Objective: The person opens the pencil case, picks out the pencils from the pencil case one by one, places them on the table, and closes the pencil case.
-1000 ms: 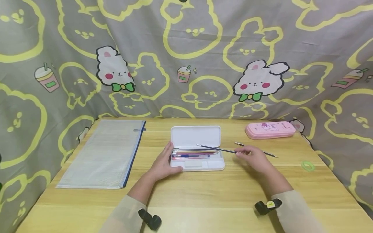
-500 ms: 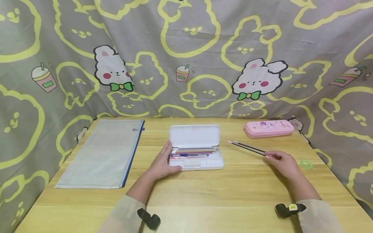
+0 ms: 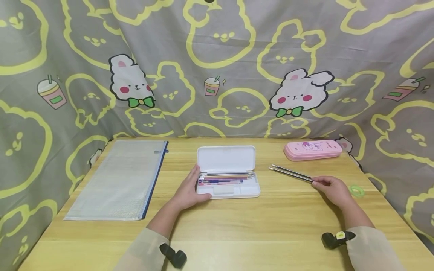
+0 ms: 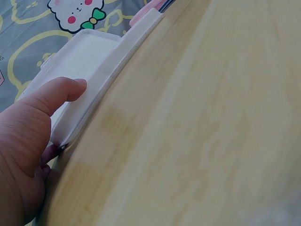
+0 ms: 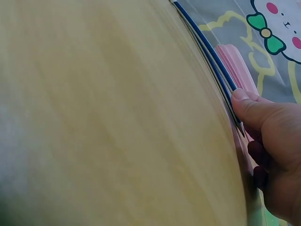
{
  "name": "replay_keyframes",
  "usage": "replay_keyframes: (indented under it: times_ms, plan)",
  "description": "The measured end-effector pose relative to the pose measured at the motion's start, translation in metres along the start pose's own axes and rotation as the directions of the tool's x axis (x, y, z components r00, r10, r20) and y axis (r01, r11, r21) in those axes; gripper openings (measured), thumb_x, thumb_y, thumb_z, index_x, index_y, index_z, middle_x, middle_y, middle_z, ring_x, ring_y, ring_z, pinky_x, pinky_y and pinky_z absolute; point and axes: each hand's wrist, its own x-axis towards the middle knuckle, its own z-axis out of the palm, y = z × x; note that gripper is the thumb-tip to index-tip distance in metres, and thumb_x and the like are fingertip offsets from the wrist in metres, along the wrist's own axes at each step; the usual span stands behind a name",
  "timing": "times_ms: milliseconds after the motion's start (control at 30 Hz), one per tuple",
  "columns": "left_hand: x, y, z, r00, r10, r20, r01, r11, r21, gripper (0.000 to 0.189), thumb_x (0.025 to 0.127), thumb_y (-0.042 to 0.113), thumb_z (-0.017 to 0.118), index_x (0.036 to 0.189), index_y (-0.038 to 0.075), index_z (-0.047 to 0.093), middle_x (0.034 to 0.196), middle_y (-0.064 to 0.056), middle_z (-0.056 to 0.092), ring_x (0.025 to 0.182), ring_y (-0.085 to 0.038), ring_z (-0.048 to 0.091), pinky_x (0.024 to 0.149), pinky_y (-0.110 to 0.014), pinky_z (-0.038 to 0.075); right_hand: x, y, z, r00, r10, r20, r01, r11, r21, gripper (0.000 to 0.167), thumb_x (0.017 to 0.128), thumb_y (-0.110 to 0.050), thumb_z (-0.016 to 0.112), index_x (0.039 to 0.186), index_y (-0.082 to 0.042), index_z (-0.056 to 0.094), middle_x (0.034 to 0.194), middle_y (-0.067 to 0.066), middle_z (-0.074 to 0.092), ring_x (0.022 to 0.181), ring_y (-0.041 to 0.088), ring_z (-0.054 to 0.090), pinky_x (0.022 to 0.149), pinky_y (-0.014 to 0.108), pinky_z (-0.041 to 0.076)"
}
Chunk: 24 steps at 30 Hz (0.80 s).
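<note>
In the head view a white pencil case [image 3: 226, 158] lies with its lid raised in the middle of the table. Inside are several pencils [image 3: 227, 176], a blue pen [image 3: 217, 181] and a white eraser [image 3: 223, 190]. My left hand [image 3: 187, 191] grips the case's left end, thumb over the front edge, fingers at the side. To the right, my right hand [image 3: 331, 189] pinches a dark pencil [image 3: 291, 175] near its point, its light end toward the case. Alongside, nearly parallel, lies a second dark pencil [image 3: 291, 171]. In the right wrist view the thumb [image 5: 241, 95] presses on the pencil.
A pink pencil case [image 3: 313, 149] sits closed at the back right. The light green ring [image 3: 357, 191] lies just beyond my right hand. On the left is a flat mesh zip bag [image 3: 115, 180] with a blue edge. A patterned curtain [image 3: 244, 75] hangs around the wooden table [image 3: 251, 229].
My right hand has carried its pencil rightward, from over the white case's edge to beside the second pencil, then lowered it slightly. My left hand has stayed on the case.
</note>
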Motion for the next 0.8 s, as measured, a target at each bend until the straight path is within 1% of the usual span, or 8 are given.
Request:
replay_keyframes:
  times_ms: [167,300,567,667,733,800]
  plan:
    - [0.0,-0.001,0.0,1.0,-0.002,-0.002,0.002,1.0,0.004,0.118,0.071,0.038,0.084,0.157,0.005,0.011,0.166,-0.014,0.006,0.151,-0.038,0.012,0.122,-0.054,0.017,0.002,0.001,0.0,1.0,-0.002,0.021,0.002,1.0,-0.012,0.046,0.098,-0.036,0.057,0.119,0.004,0.065,0.115,0.029,0.064,0.107,0.043,0.057,0.086,0.051,0.046]
    - [0.0,0.0,0.0,1.0,-0.003,-0.001,0.003,1.0,-0.002,0.118,0.071,0.038,0.084,0.157,0.005,0.011,0.166,-0.014,0.006,0.152,-0.037,0.011,0.122,-0.054,0.017,0.003,0.002,0.0,0.999,0.0,0.034,0.001,1.0,-0.022,0.046,0.098,-0.036,0.057,0.12,0.005,0.064,0.116,0.029,0.063,0.107,0.044,0.057,0.087,0.055,0.046]
    - [0.0,0.0,0.0,1.0,0.004,-0.003,-0.004,1.0,-0.006,0.118,0.07,0.039,0.084,0.157,0.004,0.012,0.166,-0.014,0.007,0.152,-0.037,0.012,0.122,-0.054,0.017,0.003,0.002,0.0,0.999,0.0,0.035,0.001,1.0,-0.021,0.046,0.098,-0.036,0.057,0.121,0.004,0.064,0.118,0.029,0.063,0.11,0.046,0.056,0.089,0.058,0.044]
    - [-0.001,-0.001,0.0,1.0,0.003,-0.003,-0.003,1.0,0.0,0.118,0.07,0.039,0.084,0.157,0.004,0.012,0.166,-0.013,0.007,0.152,-0.037,0.012,0.122,-0.053,0.018,0.002,-0.001,0.001,1.0,-0.007,0.024,0.007,1.0,-0.017,0.047,0.098,-0.037,0.057,0.121,0.004,0.064,0.118,0.029,0.064,0.109,0.045,0.057,0.088,0.056,0.045]
    - [-0.001,-0.001,0.0,1.0,0.002,-0.001,-0.002,1.0,0.001,0.118,0.07,0.04,0.084,0.157,0.004,0.011,0.166,-0.013,0.007,0.152,-0.037,0.012,0.122,-0.053,0.018,0.001,-0.005,0.003,1.0,-0.018,0.016,0.018,1.0,-0.011,0.047,0.097,-0.037,0.059,0.12,0.004,0.065,0.117,0.028,0.064,0.108,0.042,0.058,0.087,0.052,0.046]
    - [-0.001,0.0,0.0,1.0,0.0,0.001,0.0,1.0,0.001,0.118,0.07,0.04,0.084,0.157,0.005,0.011,0.166,-0.012,0.006,0.152,-0.036,0.012,0.122,-0.053,0.018,0.001,-0.013,0.006,0.999,-0.039,0.01,0.039,0.999,-0.004,0.046,0.097,-0.037,0.06,0.12,0.003,0.065,0.116,0.027,0.065,0.104,0.036,0.06,0.085,0.045,0.047]
